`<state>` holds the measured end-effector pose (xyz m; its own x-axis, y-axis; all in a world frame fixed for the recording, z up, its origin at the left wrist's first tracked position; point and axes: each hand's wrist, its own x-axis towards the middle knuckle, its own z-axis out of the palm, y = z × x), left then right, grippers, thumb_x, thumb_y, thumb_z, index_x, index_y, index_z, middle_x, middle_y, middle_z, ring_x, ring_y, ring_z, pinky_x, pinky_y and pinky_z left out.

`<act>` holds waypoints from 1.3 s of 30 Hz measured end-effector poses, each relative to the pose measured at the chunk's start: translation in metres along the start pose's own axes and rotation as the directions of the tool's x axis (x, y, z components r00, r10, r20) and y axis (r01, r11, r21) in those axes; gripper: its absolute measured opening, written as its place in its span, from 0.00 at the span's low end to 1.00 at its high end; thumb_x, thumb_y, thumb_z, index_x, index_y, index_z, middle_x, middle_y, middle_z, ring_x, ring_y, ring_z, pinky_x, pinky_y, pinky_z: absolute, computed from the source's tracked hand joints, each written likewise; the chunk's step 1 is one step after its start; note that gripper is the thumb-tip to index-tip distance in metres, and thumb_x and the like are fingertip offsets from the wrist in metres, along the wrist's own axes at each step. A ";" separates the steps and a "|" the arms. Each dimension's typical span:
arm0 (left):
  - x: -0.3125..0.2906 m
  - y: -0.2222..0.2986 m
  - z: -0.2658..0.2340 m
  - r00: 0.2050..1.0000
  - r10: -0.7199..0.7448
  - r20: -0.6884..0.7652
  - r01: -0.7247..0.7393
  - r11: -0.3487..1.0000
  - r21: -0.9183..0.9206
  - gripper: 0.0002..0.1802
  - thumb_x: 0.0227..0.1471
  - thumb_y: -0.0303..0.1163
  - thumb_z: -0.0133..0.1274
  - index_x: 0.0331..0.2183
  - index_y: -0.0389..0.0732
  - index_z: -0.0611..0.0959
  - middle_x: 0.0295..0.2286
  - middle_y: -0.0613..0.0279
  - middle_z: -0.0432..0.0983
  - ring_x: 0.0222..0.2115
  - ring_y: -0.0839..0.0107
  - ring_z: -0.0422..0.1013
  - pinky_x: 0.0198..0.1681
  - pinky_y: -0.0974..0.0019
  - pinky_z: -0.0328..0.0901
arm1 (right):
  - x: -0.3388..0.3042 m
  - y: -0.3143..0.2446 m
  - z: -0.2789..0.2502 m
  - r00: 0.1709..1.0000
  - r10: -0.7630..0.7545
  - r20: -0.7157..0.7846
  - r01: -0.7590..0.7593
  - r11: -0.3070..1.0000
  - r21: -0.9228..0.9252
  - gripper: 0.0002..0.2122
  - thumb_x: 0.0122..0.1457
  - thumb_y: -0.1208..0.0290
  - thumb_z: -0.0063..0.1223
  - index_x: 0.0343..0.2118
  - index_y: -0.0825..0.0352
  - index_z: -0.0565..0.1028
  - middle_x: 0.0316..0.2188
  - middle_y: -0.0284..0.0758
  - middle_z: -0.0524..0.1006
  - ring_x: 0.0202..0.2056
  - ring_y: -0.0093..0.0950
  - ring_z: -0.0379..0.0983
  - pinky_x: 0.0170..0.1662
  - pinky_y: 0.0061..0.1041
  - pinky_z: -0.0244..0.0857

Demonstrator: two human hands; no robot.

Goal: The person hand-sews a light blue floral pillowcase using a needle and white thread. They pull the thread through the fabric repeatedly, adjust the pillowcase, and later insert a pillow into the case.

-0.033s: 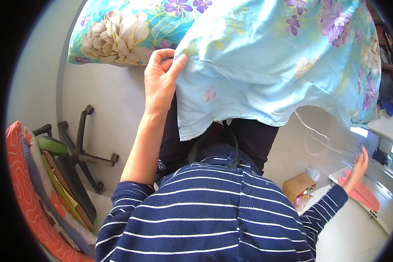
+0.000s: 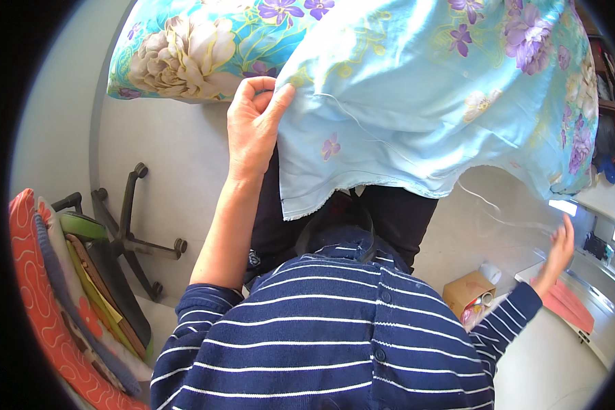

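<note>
Your left hand is at the left edge of the light-blue floral fabric, thumb pressed against the bent fingers, pinching the fabric between them. The fabric lies in front of your body, draped over the upper part of your dark trousers. Its lower edge is frayed, and one corner hangs down near your left thigh. The printed pattern shows purple and cream flowers.

Your right hand is extended well out to the right, apart from the fabric, fingers pointing upward. It is blurred; you cannot tell whether the fingers close on anything. A white thread crosses the fabric surface diagonally, passes its lower edge and runs in the air toward your right hand. The contact point, if any, is not discernible.

Beyond your left hand, note the padded turquoise floral bundle, partly covered by the fabric. To the left on the floor stands a black swivel-chair base; an orange patterned cushion is at the far left. To the right, a cardboard box sits beside a white table, below your right forearm. A salmon-pink cloth lies near your right wrist.
</note>
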<state>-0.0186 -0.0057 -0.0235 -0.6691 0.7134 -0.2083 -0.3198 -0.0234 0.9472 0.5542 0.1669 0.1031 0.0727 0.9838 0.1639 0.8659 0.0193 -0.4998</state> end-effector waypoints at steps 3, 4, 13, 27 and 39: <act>-0.002 0.000 0.004 1.000 0.021 0.005 -0.021 0.999 -0.043 0.10 0.50 0.28 0.56 0.34 0.33 0.76 0.27 0.66 0.76 0.26 0.85 0.68 0.32 0.80 0.63 | -0.042 -0.139 0.105 0.966 -0.207 0.157 0.158 0.948 0.276 0.15 0.61 0.70 0.43 0.51 0.64 0.69 0.36 0.28 0.73 0.30 0.15 0.66 0.35 0.15 0.62; -0.001 -0.002 0.001 1.000 0.008 0.008 -0.007 0.996 -0.091 0.10 0.50 0.28 0.55 0.34 0.33 0.76 0.27 0.66 0.76 0.26 0.85 0.68 0.32 0.80 0.63 | -0.050 -0.167 0.133 0.934 -0.281 0.219 0.179 0.902 0.394 0.14 0.60 0.70 0.44 0.49 0.65 0.70 0.36 0.30 0.73 0.29 0.16 0.67 0.35 0.15 0.63; -0.001 0.000 -0.019 0.983 -0.173 0.061 0.179 0.977 -0.113 0.10 0.51 0.29 0.54 0.36 0.36 0.79 0.27 0.70 0.75 0.26 0.86 0.67 0.30 0.82 0.60 | -0.109 -0.306 0.254 0.689 -0.559 0.462 0.000 0.637 0.771 0.05 0.57 0.75 0.52 0.35 0.69 0.74 0.25 0.31 0.76 0.25 0.16 0.70 0.28 0.14 0.65; 0.002 0.002 -0.021 1.000 -0.010 -0.010 0.011 0.997 0.081 0.10 0.47 0.24 0.57 0.34 0.34 0.76 0.28 0.66 0.74 0.29 0.82 0.71 0.35 0.79 0.66 | -0.122 -0.330 0.271 0.625 -0.578 0.525 0.187 0.764 0.618 0.03 0.57 0.74 0.51 0.33 0.66 0.74 0.23 0.29 0.73 0.22 0.16 0.68 0.25 0.15 0.62; 0.006 0.003 -0.012 0.987 0.159 0.013 -0.158 0.957 0.243 0.10 0.46 0.21 0.57 0.33 0.34 0.76 0.30 0.64 0.76 0.31 0.80 0.72 0.35 0.77 0.67 | -0.122 -0.331 0.281 0.680 -0.561 0.472 0.271 0.790 0.549 0.02 0.54 0.75 0.53 0.29 0.64 0.74 0.16 0.32 0.74 0.19 0.22 0.74 0.22 0.19 0.63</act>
<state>-0.0319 -0.0102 -0.0251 -0.7026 0.7097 -0.0517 -0.0380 0.0351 0.9987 0.1192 0.0908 0.0096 -0.6704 0.7420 -0.0097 0.4324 0.3800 -0.8177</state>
